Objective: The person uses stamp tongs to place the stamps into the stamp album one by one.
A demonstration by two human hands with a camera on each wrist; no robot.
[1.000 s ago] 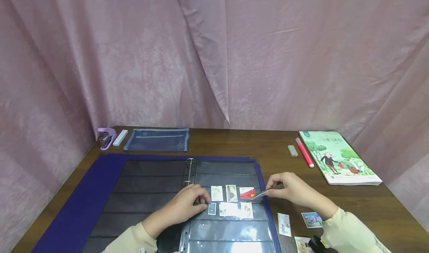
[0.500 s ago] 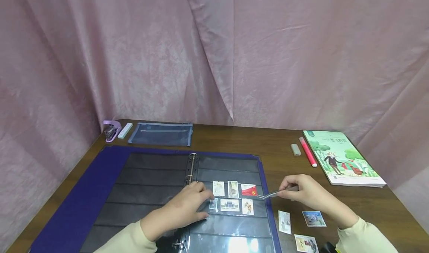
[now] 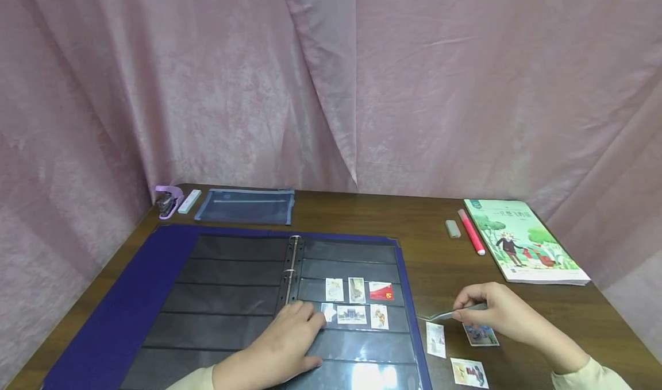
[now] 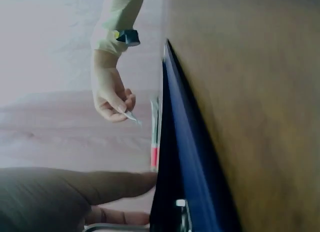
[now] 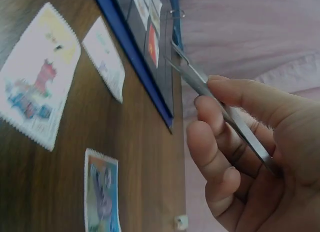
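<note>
R hand (image 3: 497, 312) pinches metal tweezers (image 5: 250, 137) btwn thumb & curled fingers, prongs apart, w/ a pale postage stamp (image 3: 435, 340) on the table (image 3: 424, 217) just L of the fingertips, a blue pictorial stamp (image 3: 482, 336) below them & a multicolored stamp (image 3: 469, 373) nearer the body. L hand (image 3: 281, 344) rests on an open navy ring-binder album (image 3: 114, 304), thumb & fingers spread apart, fingertips just beside a small stamp (image 3: 328, 310); the red stamp (image 3: 381, 290) & 4 others sit in R-pg pockets farther R of them.
</note>
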